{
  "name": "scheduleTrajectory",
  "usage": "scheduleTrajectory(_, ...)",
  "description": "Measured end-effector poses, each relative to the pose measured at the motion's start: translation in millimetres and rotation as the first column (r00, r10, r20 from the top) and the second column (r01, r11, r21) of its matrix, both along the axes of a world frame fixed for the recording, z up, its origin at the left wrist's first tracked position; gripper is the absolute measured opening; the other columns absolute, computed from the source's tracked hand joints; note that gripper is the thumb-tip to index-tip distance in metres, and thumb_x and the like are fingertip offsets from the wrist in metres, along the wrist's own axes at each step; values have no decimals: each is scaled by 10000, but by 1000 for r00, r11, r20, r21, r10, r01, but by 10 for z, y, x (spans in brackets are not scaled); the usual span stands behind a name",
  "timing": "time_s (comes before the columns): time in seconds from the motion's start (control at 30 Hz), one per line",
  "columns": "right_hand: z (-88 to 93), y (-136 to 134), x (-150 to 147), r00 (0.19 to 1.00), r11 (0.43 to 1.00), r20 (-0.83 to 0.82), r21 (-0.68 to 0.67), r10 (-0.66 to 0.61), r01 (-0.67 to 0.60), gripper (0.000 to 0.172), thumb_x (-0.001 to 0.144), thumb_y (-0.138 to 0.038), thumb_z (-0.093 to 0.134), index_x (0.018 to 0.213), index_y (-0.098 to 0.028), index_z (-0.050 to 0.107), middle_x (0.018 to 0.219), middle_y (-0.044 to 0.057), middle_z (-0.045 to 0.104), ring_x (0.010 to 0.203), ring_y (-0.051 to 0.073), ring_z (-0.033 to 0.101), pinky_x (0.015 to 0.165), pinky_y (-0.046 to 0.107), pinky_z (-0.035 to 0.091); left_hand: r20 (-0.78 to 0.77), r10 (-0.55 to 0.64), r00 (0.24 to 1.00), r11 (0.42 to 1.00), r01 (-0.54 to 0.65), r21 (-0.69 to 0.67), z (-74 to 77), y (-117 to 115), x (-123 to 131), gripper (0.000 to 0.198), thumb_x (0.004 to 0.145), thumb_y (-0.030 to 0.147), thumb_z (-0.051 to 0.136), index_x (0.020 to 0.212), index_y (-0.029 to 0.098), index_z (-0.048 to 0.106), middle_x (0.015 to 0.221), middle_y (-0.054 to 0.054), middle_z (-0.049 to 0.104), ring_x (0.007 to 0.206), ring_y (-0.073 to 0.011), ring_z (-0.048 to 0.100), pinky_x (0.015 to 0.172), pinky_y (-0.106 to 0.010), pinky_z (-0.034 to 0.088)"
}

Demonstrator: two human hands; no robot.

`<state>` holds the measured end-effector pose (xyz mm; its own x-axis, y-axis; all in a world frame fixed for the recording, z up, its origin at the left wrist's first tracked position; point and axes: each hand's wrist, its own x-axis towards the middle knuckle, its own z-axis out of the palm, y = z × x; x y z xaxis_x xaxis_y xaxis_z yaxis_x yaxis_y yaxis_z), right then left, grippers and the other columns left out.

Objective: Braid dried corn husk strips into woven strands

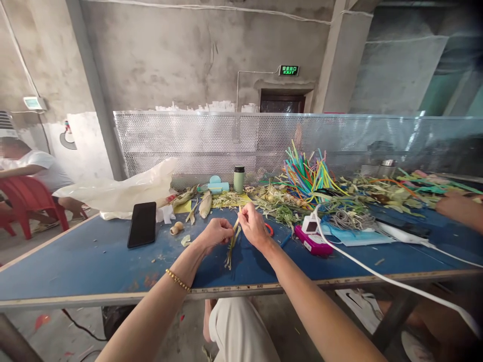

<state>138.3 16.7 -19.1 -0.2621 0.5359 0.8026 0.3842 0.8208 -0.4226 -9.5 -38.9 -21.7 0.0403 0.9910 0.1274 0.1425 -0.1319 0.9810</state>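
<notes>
Over the front middle of the blue table, both hands work on a thin bundle of pale dried plant strips [231,247] with frayed lower ends. My left hand [214,234] comes from the left, its fingers pinched at the side of the bundle. My right hand [253,227] is closed around its upper part, the tip showing above the fingers. The exact grip of the fingertips is partly hidden. Just right of my right hand lies a red ring [269,230]. A small round tan piece [175,228] and a pale leaf scrap [186,241] lie left of my left hand.
A black phone [142,224] and a plastic bag [124,190] lie left. Behind stand a green bottle [239,180] and colourful pipe-cleaner-like stems [310,173] among plant scraps. A magenta box [312,240], white charger [310,224] and cable [362,266] are right, near another person's hand [458,207].
</notes>
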Motion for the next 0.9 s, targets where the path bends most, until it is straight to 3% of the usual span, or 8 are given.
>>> scheduleTrajectory(0.2,16,-18,-6,985,975,4,-141,171,-169,112,873,-279,493,798,-226,429,692,-6,547,603,151,528,573,253,386,76,-29,997,984,15,179,26,6,-29,235,651,334,723,659,148,579,500,46,506,455,-67,422,460,-211,309)
scheduleTrajectory(0.3,31,-46,-15,976,963,-27,-158,216,-217,116,876,-278,496,793,-225,435,687,-9,556,614,148,536,584,250,399,133,-31,991,985,8,175,36,-1,-45,316,614,391,770,642,150,568,502,46,502,457,-67,415,467,-217,316)
scheduleTrajectory(0.47,28,-91,-22,990,990,49,-45,135,-132,96,886,-241,487,806,-226,437,725,13,590,669,164,563,632,258,406,138,-21,990,996,8,92,30,-8,-45,352,576,405,793,614,158,546,465,56,469,422,-60,371,428,-211,247)
scheduleTrajectory(0.63,20,-71,7,996,997,84,68,16,-22,126,918,-260,463,806,-233,413,723,23,594,656,172,563,631,264,390,112,-45,993,998,40,45,3,-6,-45,302,575,364,778,644,139,588,525,29,530,452,-63,403,443,-212,270)
scheduleTrajectory(0.77,44,-57,43,999,997,23,66,-48,47,132,932,-288,450,819,-235,407,722,23,588,645,175,569,629,265,402,86,-51,995,997,46,57,-9,-18,-50,261,559,320,764,649,133,605,518,38,516,461,-65,401,463,-217,282)
scheduleTrajectory(0.9,57,-68,65,997,999,-68,25,-27,29,143,938,-310,448,824,-236,401,698,12,568,618,167,567,608,259,417,34,-31,999,997,28,66,-23,-23,-44,235,546,296,749,644,126,620,528,32,528,476,-66,394,473,-217,264)
